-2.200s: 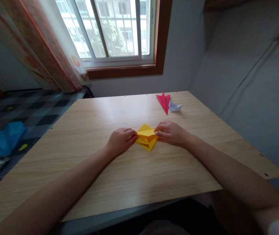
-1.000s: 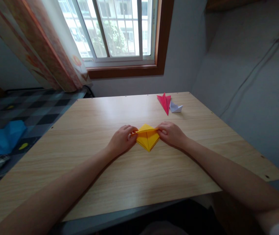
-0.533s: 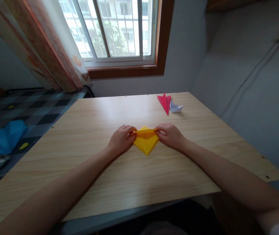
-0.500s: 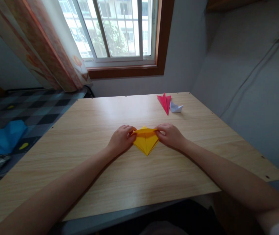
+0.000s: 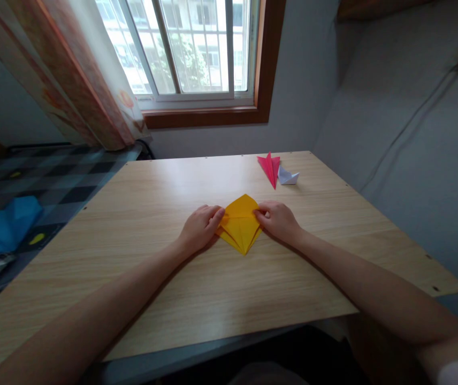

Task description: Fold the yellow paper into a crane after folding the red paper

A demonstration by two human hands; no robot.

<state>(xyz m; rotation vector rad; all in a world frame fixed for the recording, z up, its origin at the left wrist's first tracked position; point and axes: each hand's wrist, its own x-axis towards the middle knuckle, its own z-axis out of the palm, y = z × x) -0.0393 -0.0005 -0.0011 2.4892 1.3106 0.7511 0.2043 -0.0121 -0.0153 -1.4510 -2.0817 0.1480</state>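
Note:
A folded sheet of yellow paper [image 5: 243, 227] lies on the wooden table, roughly diamond-shaped, one point towards me and a broad flap standing out at the far side. A crease runs across its middle. My left hand [image 5: 201, 225] pinches its left corner between thumb and fingers. At the opposite corner, my right hand [image 5: 279, 220] grips the paper the same way. The fingertips hide both side corners.
Farther back on the table [image 5: 152, 289] lie a red paper plane [image 5: 269, 170] and a white paper boat [image 5: 288, 176], close together. To the left, blue folded paper [image 5: 8, 227] rests on a checked bed cover [image 5: 88, 170]. A window is behind the table.
The yellow paper's far flap, folded over into a narrow band before, now stands opened out away from me. Both hands keep hold of the side corners, the left thumb now laid on top.

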